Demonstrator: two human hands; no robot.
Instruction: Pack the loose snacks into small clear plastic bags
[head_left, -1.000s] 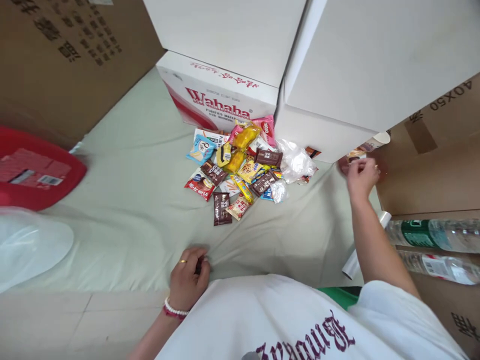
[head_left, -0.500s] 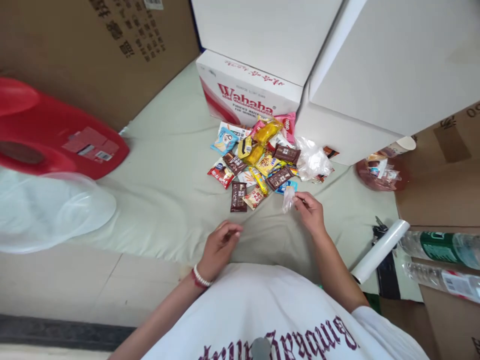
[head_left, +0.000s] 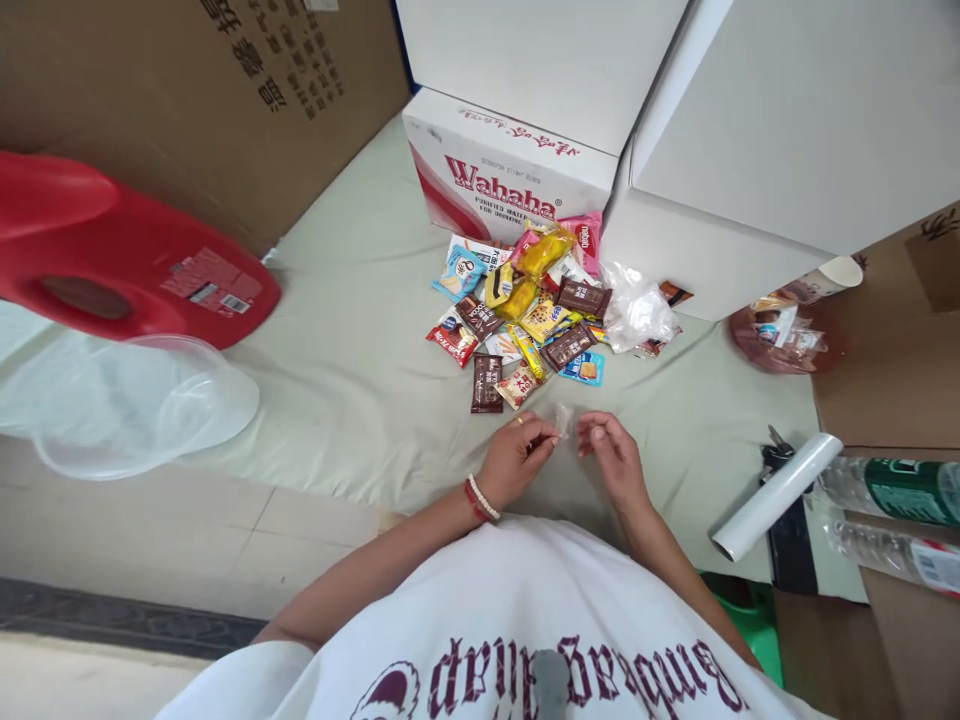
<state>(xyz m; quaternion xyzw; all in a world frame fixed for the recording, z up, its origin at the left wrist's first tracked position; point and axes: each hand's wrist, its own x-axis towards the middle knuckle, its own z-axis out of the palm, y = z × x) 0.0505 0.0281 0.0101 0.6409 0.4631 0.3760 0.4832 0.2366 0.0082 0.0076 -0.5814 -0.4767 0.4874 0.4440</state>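
My left hand, with a beaded bracelet at the wrist, pinches a small clear plastic bag above the pale green cloth. Just right of the bag is my right hand, its fingers loosely bent and apart, holding nothing I can see. Beyond both hands lies a heap of wrapped snacks. Nearest are a dark brown packet, a cream and red packet and a blue packet. A bundle of clear plastic bags rests at the heap's right side.
Behind the snacks stands a Wahaba-style white and red carton, beside large white boxes. A red jug and a clear plastic lid lie left. On the right are a white roll, plastic bottles and a reddish bowl.
My left hand has moved right and forward and now pinches the small plastic bag. My right hand has released it and come slightly nearer to me. The view has shifted a little.
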